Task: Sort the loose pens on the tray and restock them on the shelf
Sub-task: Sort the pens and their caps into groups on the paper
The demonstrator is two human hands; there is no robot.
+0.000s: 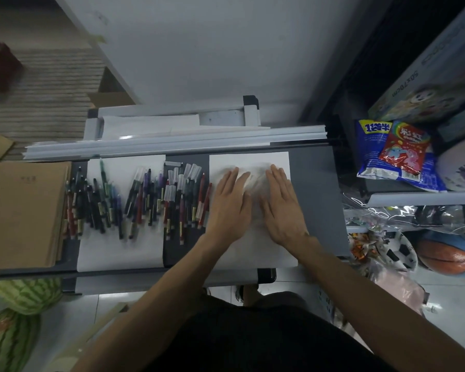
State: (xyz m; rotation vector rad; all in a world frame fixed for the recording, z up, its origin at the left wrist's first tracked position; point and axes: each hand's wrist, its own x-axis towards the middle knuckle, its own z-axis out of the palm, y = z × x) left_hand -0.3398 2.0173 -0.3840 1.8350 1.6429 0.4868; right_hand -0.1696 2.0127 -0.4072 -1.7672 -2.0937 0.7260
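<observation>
A long dark grey tray (317, 189) lies across the view. Several loose pens (142, 200), black, red, purple and green, lie in a scattered heap over a white sheet (118, 251) on its left half. A second white sheet (255, 162) covers the right half. My left hand (230, 205) and my right hand (282, 208) both lie flat on that sheet, fingers straight and side by side, holding nothing. The nearest red pens lie just left of my left hand.
Brown notebooks (24, 213) are stacked at the tray's left end. White rails (172, 143) run along its far edge. Snack bags (397, 154) and boxes sit on a shelf at right, balls (446, 256) below. Watermelons (11, 326) lie on the floor at lower left.
</observation>
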